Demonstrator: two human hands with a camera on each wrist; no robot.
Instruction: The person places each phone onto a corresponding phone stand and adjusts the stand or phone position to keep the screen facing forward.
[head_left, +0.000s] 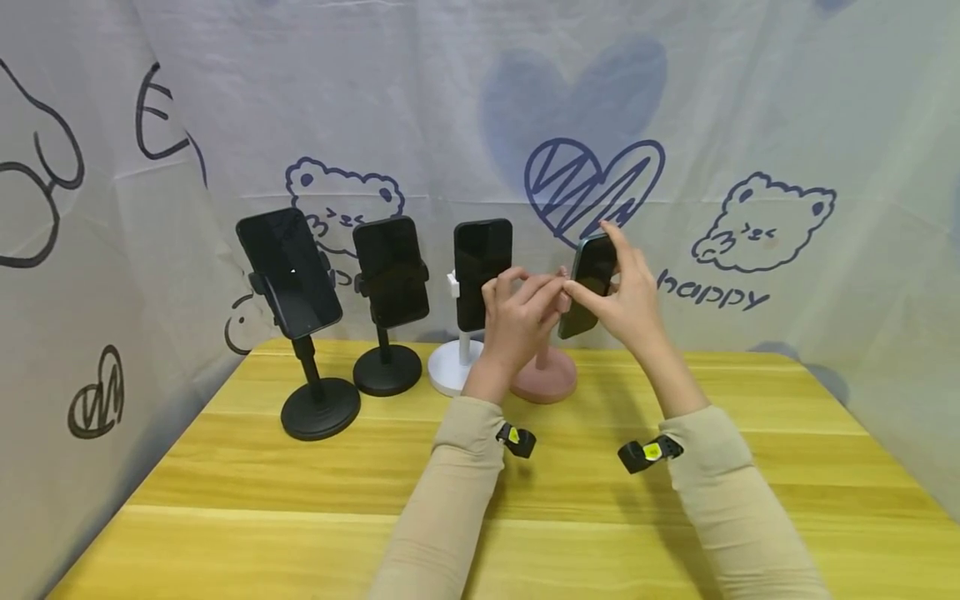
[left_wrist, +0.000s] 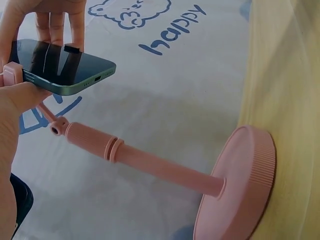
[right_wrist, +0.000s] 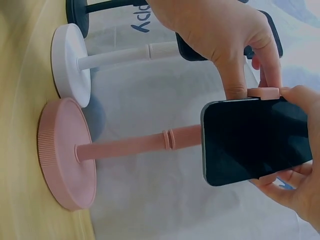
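Observation:
A dark phone [head_left: 595, 268] with a green edge stands tilted in the clamp of a pink phone stand [head_left: 547, 380]. My right hand [head_left: 628, 302] grips this phone, fingers along its far side and thumb on the near side by the clamp. On the phone's left edge, my left hand [head_left: 517, 321] pinches the pink clamp jaw, clearest in the right wrist view, where the clamp [right_wrist: 267, 93] shows between thumb and fingers. The left wrist view has the stand's pole [left_wrist: 165, 167] running from the round base up to a hinge below the phone. The clamp's back is hidden.
Left of the pink stand, a white stand [head_left: 448, 368] and two black stands [head_left: 321, 408] [head_left: 386, 371] each hold a dark phone. All stand on a wood-grain table [head_left: 570, 533]. A printed cloth [head_left: 450, 100] hangs behind and at the sides.

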